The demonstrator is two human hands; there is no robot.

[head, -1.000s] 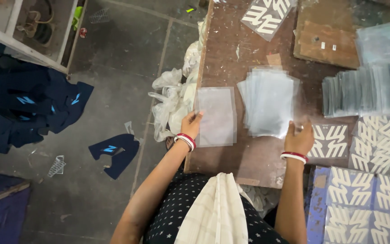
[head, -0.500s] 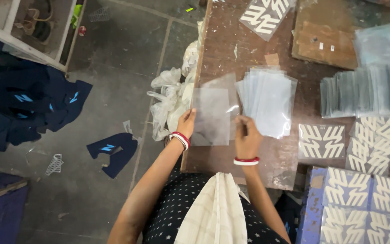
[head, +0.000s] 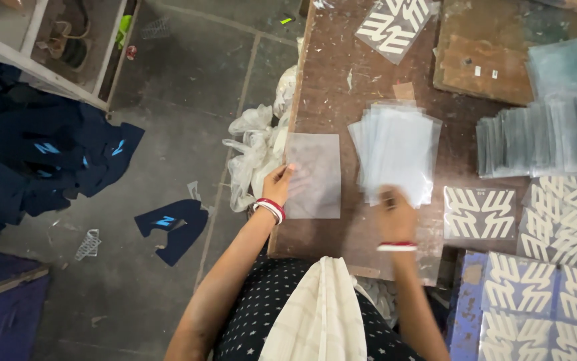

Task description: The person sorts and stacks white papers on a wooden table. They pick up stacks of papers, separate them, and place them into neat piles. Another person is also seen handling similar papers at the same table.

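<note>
My left hand (head: pixel 279 184) pinches the left edge of a frosted translucent sheet (head: pixel 315 175) that lies at the left edge of the brown wooden table (head: pixel 342 80). My right hand (head: pixel 396 215) is blurred, just below a fanned stack of clear plastic sheets (head: pixel 395 151), touching the stack's lower edge; whether it grips a sheet I cannot tell. A square sheet with a white cut-out logo (head: pixel 480 213) lies to the right of that hand.
More logo sheets (head: pixel 559 217) and a row of clear sheets (head: pixel 542 142) fill the table's right side. Blue-backed logo sheets (head: pixel 535 301) sit at the near right. Crumpled plastic (head: pixel 255 150) hangs off the table's left edge. Dark fabric pieces (head: pixel 41 160) lie on the floor.
My right hand moved from the logo sheet to the frosted sheet, then back right to below the clear stack. The frosted sheet was lifted a little and lies flat again.
</note>
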